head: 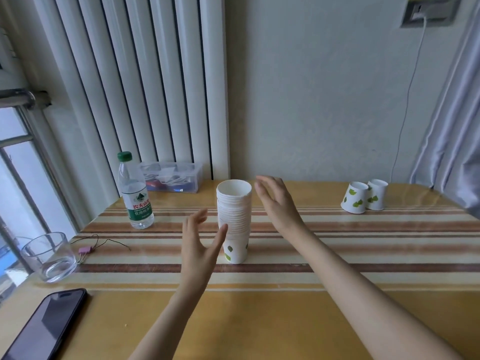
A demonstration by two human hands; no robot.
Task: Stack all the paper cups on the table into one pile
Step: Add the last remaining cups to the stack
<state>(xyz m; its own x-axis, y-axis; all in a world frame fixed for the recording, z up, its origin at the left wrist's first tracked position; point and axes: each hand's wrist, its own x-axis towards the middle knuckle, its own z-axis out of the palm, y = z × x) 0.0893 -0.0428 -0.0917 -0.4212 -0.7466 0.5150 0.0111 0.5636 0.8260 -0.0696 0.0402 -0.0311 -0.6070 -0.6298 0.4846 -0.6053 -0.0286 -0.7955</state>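
A tall pile of white paper cups (234, 219) with green leaf prints stands upright in the middle of the striped table (363, 255). My left hand (200, 245) is open just left of the pile, its thumb in front of the pile's lower part; whether it touches is unclear. My right hand (278, 203) is open just right of the pile's top, apart from it. Two more leaf-print cups stand upside down at the far right: one (354, 198) tilted against the other (377, 194).
A green-capped water bottle (135, 193) stands at the back left, a clear plastic box (172, 177) behind it. A drinking glass (49, 255), a pink clip with wire (85, 250) and a black phone (44, 326) lie near the left edge. A cable hangs down the wall.
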